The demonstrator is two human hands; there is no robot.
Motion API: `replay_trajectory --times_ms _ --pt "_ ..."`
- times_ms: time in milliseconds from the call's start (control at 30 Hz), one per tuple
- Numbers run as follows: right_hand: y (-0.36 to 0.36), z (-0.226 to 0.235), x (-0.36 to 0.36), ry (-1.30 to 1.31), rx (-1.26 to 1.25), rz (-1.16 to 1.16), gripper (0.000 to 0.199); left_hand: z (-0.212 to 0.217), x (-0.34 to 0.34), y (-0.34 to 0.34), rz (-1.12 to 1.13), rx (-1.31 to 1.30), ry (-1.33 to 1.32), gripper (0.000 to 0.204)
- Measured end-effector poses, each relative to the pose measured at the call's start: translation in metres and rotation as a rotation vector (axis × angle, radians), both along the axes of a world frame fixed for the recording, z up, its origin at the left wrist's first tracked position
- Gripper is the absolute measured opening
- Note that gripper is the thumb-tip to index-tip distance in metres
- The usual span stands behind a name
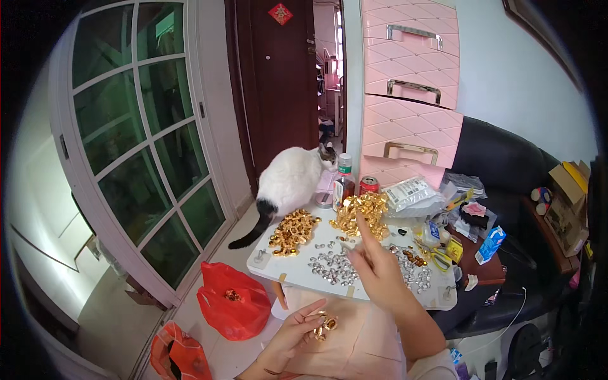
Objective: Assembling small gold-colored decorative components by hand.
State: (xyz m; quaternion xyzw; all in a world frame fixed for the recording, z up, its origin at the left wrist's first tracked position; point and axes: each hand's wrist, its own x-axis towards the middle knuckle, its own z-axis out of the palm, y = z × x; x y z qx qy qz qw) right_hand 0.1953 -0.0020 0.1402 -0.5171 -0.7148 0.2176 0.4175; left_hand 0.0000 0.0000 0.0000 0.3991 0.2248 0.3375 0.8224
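Observation:
My left hand point(296, 330) is low in front of the table, thumb and fingers closed on a shiny gold ornament piece point(325, 324) with a dark centre. Over the table's front part is my right hand point(379, 271), its index finger stretched out and thumb apart; the curled fingers are partly hidden and I see nothing held. Beneath and beside it, silver gems point(330, 266) lie scattered on the white table point(265, 267). A heap of gold pieces with dark centres point(294, 232) sits on the left. Beyond my fingertip rises a larger gold heap point(364, 214).
A white cat point(291, 174) is at the table's far left edge. Behind the gold heap stand a bottle point(344, 180) and a red can point(368, 185). Yellow-handled scissors point(441, 259) lie at right. Red bags point(233, 303) stand on the floor left; a black sofa point(500, 152) is right.

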Motion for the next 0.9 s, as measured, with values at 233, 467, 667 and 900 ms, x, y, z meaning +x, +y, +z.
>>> replay_trajectory --times_ms 233,467,667,900 --pt "0.128 -0.024 -0.006 -0.24 0.146 -0.322 0.076 -0.008 -0.01 0.007 0.146 -0.146 -0.124 0.043" --pt "0.173 -0.044 -0.017 -0.379 -0.052 -0.322 0.074 -0.016 -0.017 0.017 0.197 -0.212 -0.151 0.041" --pt "0.182 -0.031 -0.042 -0.456 0.073 -0.302 0.074 -0.028 -0.022 0.026 0.2 -0.256 -0.158 0.042" --pt "0.222 -0.028 -0.086 -0.328 0.385 -0.342 0.08 -0.017 -0.025 0.025 0.215 -0.284 -0.183 0.042"
